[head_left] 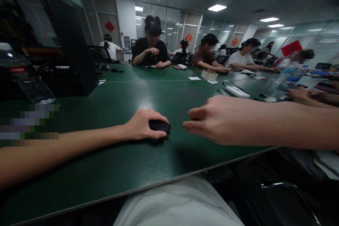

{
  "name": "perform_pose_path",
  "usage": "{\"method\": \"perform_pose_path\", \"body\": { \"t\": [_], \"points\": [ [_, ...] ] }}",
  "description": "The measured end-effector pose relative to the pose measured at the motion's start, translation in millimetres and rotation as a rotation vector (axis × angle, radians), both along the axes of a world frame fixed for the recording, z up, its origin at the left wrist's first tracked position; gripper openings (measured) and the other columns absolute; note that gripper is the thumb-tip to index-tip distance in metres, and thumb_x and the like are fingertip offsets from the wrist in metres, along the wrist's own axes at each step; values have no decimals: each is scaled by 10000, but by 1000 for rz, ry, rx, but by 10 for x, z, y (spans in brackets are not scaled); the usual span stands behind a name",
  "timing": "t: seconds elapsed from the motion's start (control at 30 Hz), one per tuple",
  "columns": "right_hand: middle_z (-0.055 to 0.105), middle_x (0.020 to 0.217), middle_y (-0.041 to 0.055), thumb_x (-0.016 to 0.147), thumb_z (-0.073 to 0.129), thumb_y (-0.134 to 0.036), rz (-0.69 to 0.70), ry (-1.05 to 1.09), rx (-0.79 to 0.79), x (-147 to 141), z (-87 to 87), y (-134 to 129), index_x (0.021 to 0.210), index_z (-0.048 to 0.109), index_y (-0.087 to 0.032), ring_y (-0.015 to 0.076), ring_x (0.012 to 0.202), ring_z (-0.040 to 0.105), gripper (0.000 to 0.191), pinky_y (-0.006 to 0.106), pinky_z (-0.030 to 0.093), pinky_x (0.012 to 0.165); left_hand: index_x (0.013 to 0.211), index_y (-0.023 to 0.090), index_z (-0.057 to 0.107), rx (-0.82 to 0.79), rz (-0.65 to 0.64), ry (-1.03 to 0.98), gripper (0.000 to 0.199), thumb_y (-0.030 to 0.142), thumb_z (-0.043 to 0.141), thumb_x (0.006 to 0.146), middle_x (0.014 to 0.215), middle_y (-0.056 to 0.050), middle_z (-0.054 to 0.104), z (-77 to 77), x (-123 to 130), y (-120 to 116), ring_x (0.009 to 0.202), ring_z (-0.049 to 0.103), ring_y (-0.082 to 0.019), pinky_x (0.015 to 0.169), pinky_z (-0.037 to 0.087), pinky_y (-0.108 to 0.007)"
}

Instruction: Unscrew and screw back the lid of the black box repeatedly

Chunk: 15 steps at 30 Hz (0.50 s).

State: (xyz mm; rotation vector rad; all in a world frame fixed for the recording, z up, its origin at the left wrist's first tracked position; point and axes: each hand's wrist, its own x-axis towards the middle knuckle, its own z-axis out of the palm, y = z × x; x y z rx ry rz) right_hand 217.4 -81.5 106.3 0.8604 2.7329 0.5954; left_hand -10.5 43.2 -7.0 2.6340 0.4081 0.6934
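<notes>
A small black device (159, 125), which looks like a computer mouse, is on the green table (119, 169). My left hand (144, 124) is wrapped round it, thumb at the near side and fingers over the far side. From its right end a thin dark line, like a cord or a slim rod, runs to my right hand (203, 120). The fingertips of my right hand are pinched together on that line, above the table. What else may be inside the right fingers is hidden.
A black computer case (71, 42) and a plastic bottle (29, 74) stand at the left. Farther back are a small box (209, 75), paper (194, 78) and a white power strip (237, 91). People sit opposite; another person's hands (302, 95) are at the right.
</notes>
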Motion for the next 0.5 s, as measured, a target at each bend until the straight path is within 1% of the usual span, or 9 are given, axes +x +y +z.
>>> {"method": "perform_pose_path", "body": {
  "t": [0.07, 0.13, 0.17, 0.2, 0.23, 0.3, 0.4, 0.5],
  "points": [
    [632, 711, 28, 967, 556, -170, -59, 178, -28, 96, -267, -35, 988, 739, -163, 89, 504, 495, 184, 286, 252, 501, 1072, 183, 771, -9, -16, -4, 352, 416, 788, 809, 1003, -54, 791, -1, 3, 2, 871, 707, -211, 806, 480, -287],
    [636, 754, 27, 1009, 496, -187, -68, 350, -22, 194, -576, -45, 1120, 707, -149, 81, 533, 523, 241, 264, 295, 509, 1077, 177, 766, -13, -30, -11, 370, 430, 794, 810, 1000, -58, 788, -5, 5, 4, 873, 705, -210, 795, 477, -283],
    [643, 793, 32, 1028, 463, -192, -68, 393, -4, 242, -713, -37, 1197, 679, -147, 80, 550, 535, 278, 259, 308, 515, 1082, 172, 764, -14, -35, -11, 380, 436, 797, 811, 997, -61, 786, -7, 6, 6, 873, 704, -210, 790, 475, -282],
    [641, 804, 31, 1043, 438, -202, -51, 424, 20, 289, -821, -22, 1232, 661, -145, 79, 560, 540, 298, 257, 317, 517, 1087, 167, 762, -13, -39, -11, 390, 442, 800, 812, 992, -63, 784, -9, 6, 8, 873, 703, -210, 786, 472, -281],
    [636, 807, 27, 1054, 424, -219, -27, 438, 42, 337, -894, -2, 1243, 653, -144, 79, 568, 541, 307, 257, 323, 520, 1090, 164, 761, -14, -41, -9, 399, 448, 802, 813, 988, -65, 782, -10, 4, 10, 871, 702, -211, 783, 470, -282],
    [621, 780, 12, 1066, 418, -248, 52, 421, 93, 435, -931, 44, 1244, 653, -145, 77, 556, 522, 312, 264, 314, 513, 1090, 159, 762, -16, -49, -4, 416, 465, 806, 812, 980, -68, 779, -12, -1, 15, 868, 701, -213, 784, 468, -286],
    [610, 751, -5, 1066, 434, -264, 141, 357, 165, 571, -817, 109, 1252, 650, -157, 78, 531, 482, 305, 278, 283, 500, 1102, 157, 759, -31, -65, -7, 434, 483, 800, 819, 1007, -79, 779, -14, -12, 23, 895, 702, -221, 804, 474, -292],
    [624, 773, -3, 1066, 438, -277, 151, 311, 180, 641, -708, 172, 1240, 649, -169, 78, 558, 494, 294, 275, 286, 520, 1117, 149, 754, -46, -77, -24, 433, 484, 778, 845, 1035, -91, 779, -20, -21, 32, 914, 704, -221, 824, 482, -296]
  ]
}}
